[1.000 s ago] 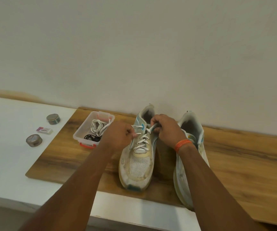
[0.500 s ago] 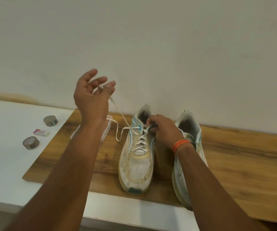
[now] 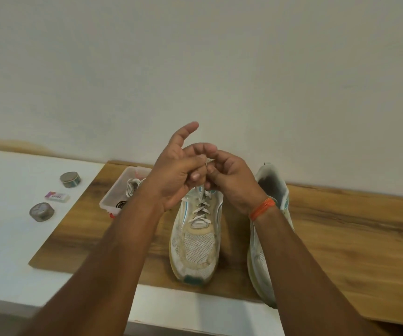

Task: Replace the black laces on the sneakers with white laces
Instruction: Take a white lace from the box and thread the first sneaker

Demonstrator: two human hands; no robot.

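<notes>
Both hands meet above the left sneaker [image 3: 196, 241]: my left hand [image 3: 176, 175] pinches the white lace [image 3: 201, 207], index finger extended; my right hand [image 3: 232, 180] pinches the lace tip between thumb and fingers. Head view: the lace is threaded through the left sneaker's eyelets. Right sneaker [image 3: 274, 190] stands beside it on the board [image 3: 353, 238]. Left of them, a tub [image 3: 113, 197] holds more laces.

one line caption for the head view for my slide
Both hands, left and right, pinch a white lace above the left-hand sneaker on a wooden board.
</notes>
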